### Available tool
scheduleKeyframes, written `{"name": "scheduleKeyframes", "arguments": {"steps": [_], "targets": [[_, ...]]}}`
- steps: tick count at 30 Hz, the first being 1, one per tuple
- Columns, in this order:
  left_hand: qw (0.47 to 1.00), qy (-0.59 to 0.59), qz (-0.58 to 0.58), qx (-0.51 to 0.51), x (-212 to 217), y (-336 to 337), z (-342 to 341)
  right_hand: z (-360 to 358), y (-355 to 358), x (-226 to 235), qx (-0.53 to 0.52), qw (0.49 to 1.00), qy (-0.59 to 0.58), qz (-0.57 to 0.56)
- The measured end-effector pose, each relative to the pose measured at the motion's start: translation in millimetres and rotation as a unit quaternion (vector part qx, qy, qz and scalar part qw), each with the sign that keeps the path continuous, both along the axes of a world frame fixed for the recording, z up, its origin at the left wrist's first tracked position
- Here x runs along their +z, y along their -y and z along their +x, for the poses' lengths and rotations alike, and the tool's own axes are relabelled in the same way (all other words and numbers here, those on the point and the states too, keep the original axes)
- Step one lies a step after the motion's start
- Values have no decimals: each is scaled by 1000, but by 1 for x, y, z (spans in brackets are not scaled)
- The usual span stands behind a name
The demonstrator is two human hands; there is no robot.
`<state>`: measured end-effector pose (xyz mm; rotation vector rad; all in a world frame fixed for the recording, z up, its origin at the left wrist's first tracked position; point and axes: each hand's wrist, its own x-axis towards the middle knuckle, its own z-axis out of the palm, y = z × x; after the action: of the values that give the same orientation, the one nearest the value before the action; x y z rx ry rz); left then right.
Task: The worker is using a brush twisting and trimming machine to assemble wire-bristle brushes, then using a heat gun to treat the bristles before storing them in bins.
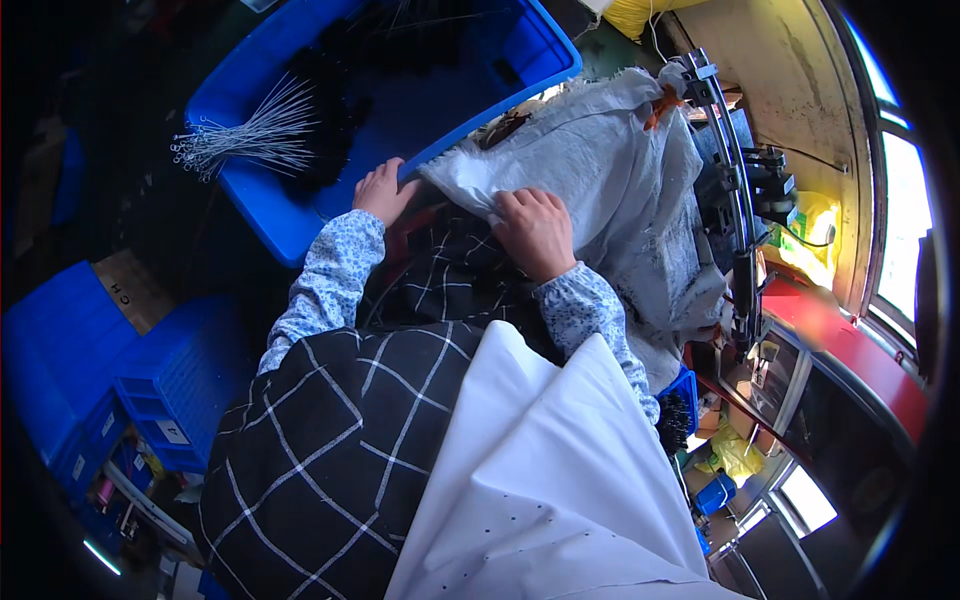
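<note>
My left hand (381, 190) rests on the near rim of a large blue plastic bin (420, 110), fingers curled over its edge. My right hand (536, 230) grips the folded edge of a white woven sack (610, 170) that lies bunched to the right of the bin. Inside the bin lie black brush-like pieces (400, 45) and a bundle of thin metal wires (250, 135) that sticks out over its left rim. My floral sleeves and a black checked garment (340, 440) fill the lower middle of the view.
Blue crates (110, 380) stack at the lower left beside a cardboard box (125, 290). A metal machine frame (735, 180) stands at the right by a red surface (840, 335). A white cloth (550, 470) covers my lap. Yellow bags lie near the window.
</note>
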<state>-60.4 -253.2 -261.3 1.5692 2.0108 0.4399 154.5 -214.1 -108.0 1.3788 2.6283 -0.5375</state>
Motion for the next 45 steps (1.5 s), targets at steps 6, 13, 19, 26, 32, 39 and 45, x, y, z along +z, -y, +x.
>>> {"name": "scheduleKeyframes", "arguments": {"steps": [6,13,19,26,32,39,45], "targets": [[998,-66,7,17,4,5,-4,66,8,30,-382,863,-323,72],[996,-82,4,27,5,4,3,122,42,68,-469,701,-501,195],[996,-83,18,28,6,6,3,127,39,68,-453,672,-544,219],[996,-82,21,30,6,6,0,122,32,66,-459,667,-553,197],[995,-89,14,31,16,10,2,120,42,71,-458,664,-559,195],[995,-96,14,27,20,13,6,122,55,72,-457,663,-559,200],[995,-97,-2,30,28,12,8,123,54,73,-447,667,-565,189]]}}
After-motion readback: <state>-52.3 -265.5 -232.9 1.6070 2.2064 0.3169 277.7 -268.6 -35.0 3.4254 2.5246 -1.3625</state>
